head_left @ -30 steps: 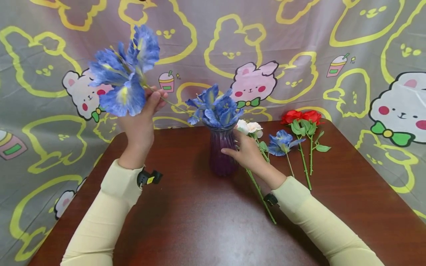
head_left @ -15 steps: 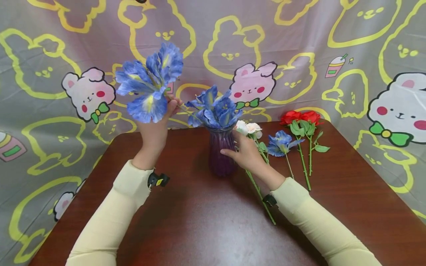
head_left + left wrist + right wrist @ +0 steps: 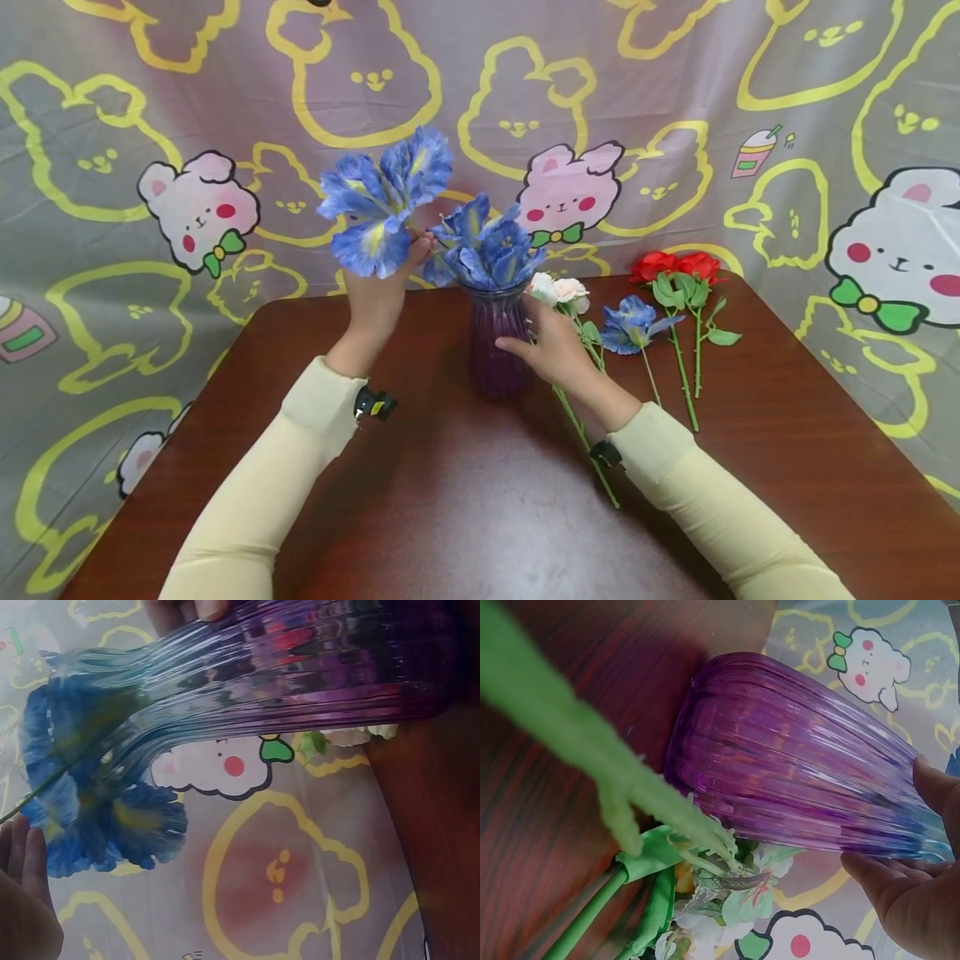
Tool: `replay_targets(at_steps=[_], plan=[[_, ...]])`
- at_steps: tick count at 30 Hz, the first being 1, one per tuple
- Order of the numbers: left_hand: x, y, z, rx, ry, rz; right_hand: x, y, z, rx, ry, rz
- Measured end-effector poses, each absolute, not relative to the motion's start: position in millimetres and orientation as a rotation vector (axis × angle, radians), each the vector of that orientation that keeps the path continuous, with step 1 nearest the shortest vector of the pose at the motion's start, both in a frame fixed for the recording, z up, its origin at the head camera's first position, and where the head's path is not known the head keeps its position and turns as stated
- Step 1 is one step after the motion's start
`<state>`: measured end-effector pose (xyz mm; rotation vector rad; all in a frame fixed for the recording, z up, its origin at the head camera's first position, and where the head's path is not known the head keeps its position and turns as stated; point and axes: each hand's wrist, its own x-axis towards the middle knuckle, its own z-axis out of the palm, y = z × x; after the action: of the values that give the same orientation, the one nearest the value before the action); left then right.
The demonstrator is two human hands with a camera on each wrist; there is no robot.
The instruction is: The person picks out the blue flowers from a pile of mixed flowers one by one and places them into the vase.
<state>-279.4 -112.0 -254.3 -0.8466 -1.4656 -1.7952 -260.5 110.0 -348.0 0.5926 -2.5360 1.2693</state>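
Note:
A ribbed glass vase [image 3: 497, 346], purple below and bluish at the neck, stands upright on the table with blue irises [image 3: 491, 246] in its mouth. My right hand [image 3: 558, 346] holds its right side, thumb in front; in the right wrist view the thumb and fingers lie on either side of the neck. To the left, my left hand [image 3: 378, 296] pinches the stem of another blue iris [image 3: 386, 200], its bloom raised and tilted left. In the left wrist view that green stem [image 3: 41, 787] slants from the fingertips toward the vase mouth; its lower end is not clear.
Right of the vase, white roses [image 3: 564, 290] lie with long green stems under my right forearm. Beside them are a loose blue iris [image 3: 632, 323] and red roses [image 3: 678, 267]. A patterned cloth [image 3: 480, 108] hangs behind the brown table [image 3: 450, 517].
My left hand has moved right and down toward the vase, bringing the iris bloom close to the flowers in it. The right hand keeps its hold on the vase.

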Motion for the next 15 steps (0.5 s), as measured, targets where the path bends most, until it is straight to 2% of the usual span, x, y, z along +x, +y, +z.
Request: replay_targets(at_steps=[6,15], plan=[[-282.4,-109.1,-260.4,-0.662,-1.591,-1.694,-262.1,110.3,-349.3,0.595,-2.535,1.263],[-298.1,-105.5,-273.3,-0.691,-1.535,-1.856,-262.4,110.4,-350.4,0.615,-2.515,1.237]])
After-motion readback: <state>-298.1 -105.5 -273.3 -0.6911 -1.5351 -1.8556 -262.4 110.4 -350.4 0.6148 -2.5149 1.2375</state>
